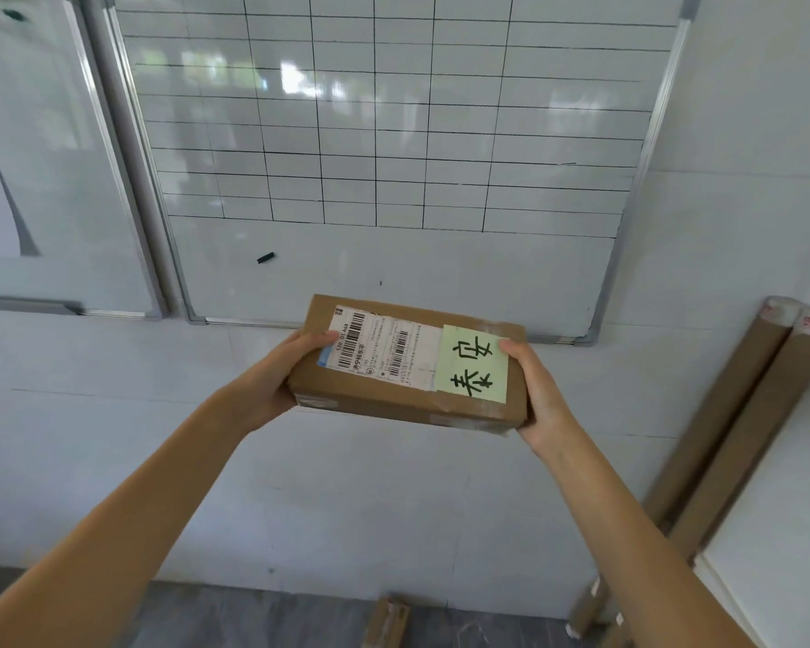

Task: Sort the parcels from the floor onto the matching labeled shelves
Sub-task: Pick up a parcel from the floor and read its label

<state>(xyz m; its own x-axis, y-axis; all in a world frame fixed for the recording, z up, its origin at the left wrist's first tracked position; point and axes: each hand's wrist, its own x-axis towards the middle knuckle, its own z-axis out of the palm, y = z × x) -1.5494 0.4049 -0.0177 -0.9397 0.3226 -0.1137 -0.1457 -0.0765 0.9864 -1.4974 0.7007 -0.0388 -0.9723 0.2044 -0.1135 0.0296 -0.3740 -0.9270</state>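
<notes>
Parcel: brown cardboard box (pixel 408 371), held level in mid-air in front of the wall, top face up.
Labels: printed shipping label with barcodes (pixel 375 348); pale green note (pixel 473 364) with two handwritten characters, at the box's right end.
Left hand: (pixel 277 381) fingers curled round the left end, thumb on top at the shipping label.
Right hand: (pixel 541 395) fingers curled round the right end, thumb tip on the green note.
Step in hand: judged as reading the note to learn the destination; parcel is off the floor, not yet shelved.
Next move: calls for turning to find the shelf bearing the same characters; no shelf is in view.
Floor: grey (pixel 253 619), with another small brown parcel (pixel 387 622) lying near the wall.
Room: white tiled wall; gridded whiteboard (pixel 394 133) with a black marker cap (pixel 265 258); second board (pixel 43 180) to the left; cardboard tubes (pixel 739 413) leaning at right.
</notes>
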